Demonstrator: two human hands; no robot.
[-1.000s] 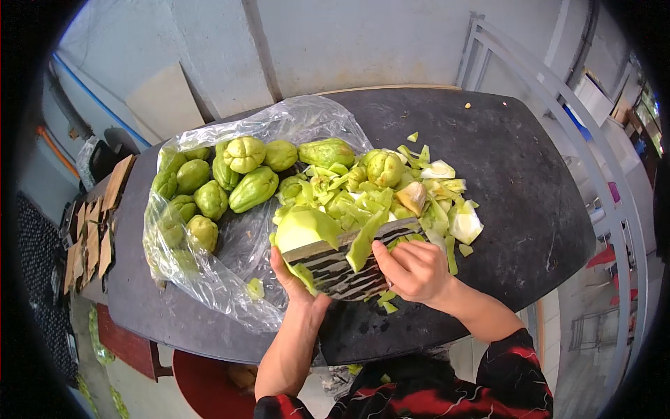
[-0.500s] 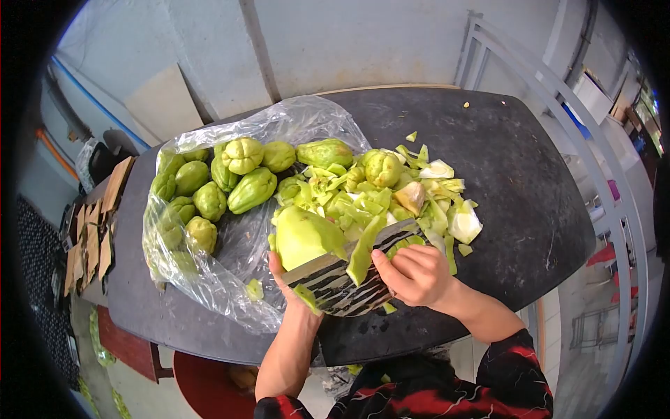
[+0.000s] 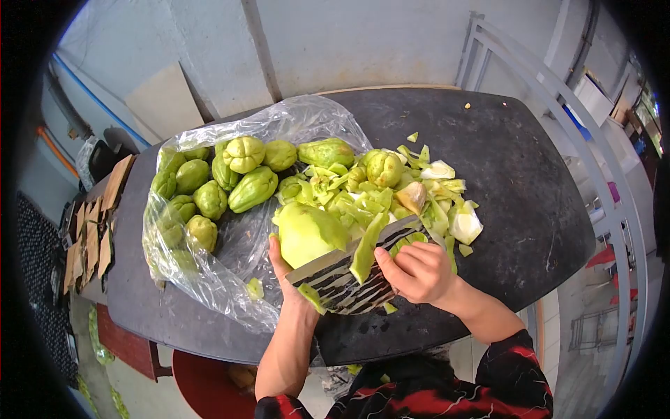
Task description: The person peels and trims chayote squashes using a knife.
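My left hand (image 3: 294, 292) supports a large, smooth, pale-green chayote (image 3: 307, 234) from its near-left side; most of the fingers are hidden behind it and the blade. The chayote is partly peeled, with darker skin along its top. In my right hand (image 3: 417, 274) is a wide cleaver (image 3: 342, 285), its dark, streaked blade lying against the fruit's near-right side. A curved strip of peel (image 3: 368, 248) sticks up across the blade, and smaller bits cling to it. Behind the cleaver lies a heap of green peelings (image 3: 356, 206) with whole chayotes among it.
Several unpeeled chayotes (image 3: 252, 190) rest in an open clear plastic bag (image 3: 244, 297) on the left of the dark table (image 3: 530, 209). Pale cut pieces (image 3: 465, 222) lie right of the heap. A red tub (image 3: 199, 387) stands below the near edge, and a grey metal railing (image 3: 593, 150) runs along the right.
The cleaver and my right hand have shifted slightly right. The chayote has turned a little in my left hand. Bag and heap look the same.
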